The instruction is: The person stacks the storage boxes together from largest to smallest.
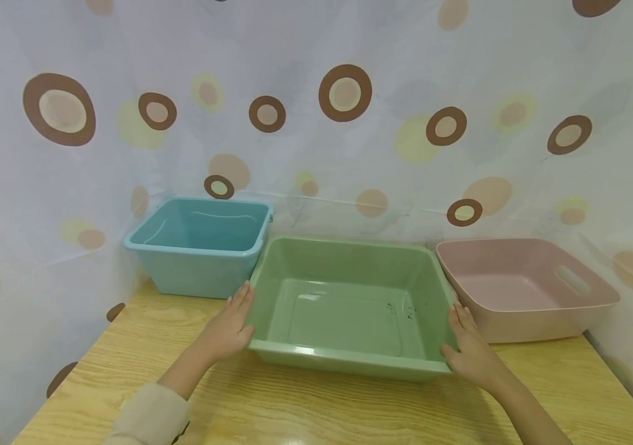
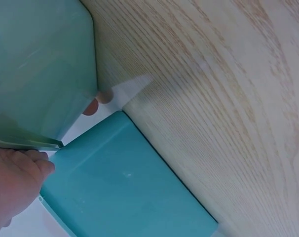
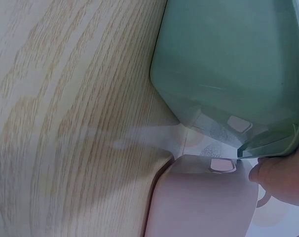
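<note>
A green rectangular plastic basin is in the middle of the wooden table, with small dark marks on its inside floor. My left hand holds its left rim, the fingers lying along the outside and the thumb near the front corner. On the opposite rim, my right hand holds in the same way. The left wrist view shows the left fingers under the basin's rim. In the right wrist view, part of the right hand is against the rim, its fingertips partly hidden.
A blue tub stands close on the left, its rim higher than the green basin's. Close on the right is a pink basin with a handle slot. Behind them hangs a white curtain with brown circles. Wooden tabletop extends in front.
</note>
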`<state>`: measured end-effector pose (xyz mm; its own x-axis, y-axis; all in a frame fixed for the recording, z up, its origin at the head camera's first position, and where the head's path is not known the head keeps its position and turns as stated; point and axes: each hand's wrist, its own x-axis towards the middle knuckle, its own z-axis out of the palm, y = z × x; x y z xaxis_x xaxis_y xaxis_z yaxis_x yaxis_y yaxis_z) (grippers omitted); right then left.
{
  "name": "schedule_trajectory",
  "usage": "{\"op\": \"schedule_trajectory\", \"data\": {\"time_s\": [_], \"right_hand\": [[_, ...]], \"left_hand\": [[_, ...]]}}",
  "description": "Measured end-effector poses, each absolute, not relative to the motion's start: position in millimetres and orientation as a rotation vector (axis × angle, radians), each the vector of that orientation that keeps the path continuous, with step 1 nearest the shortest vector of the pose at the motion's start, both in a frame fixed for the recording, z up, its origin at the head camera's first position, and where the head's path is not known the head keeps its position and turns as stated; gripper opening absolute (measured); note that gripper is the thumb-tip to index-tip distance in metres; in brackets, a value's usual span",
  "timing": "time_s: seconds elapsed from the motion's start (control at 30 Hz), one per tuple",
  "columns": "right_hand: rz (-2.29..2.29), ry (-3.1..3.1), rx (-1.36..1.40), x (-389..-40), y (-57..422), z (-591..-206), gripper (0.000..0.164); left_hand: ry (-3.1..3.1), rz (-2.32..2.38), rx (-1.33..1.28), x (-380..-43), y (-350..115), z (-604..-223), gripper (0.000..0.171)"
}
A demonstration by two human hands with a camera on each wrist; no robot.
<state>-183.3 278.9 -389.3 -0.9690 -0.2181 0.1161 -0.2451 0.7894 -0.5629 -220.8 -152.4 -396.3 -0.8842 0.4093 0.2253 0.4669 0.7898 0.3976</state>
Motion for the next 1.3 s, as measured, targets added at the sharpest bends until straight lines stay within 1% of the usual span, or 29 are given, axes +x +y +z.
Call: {"op": "schedule_trajectory", "data": {"time_s": [1.3], "right_hand": [[0.942, -2.932, 0.368, -177.6, 274.9, -385.9, 0.075]], "left_hand": [[-2.867, -0.684, -0.697, -214.7, -153.9, -397.3, 0.066]]}}
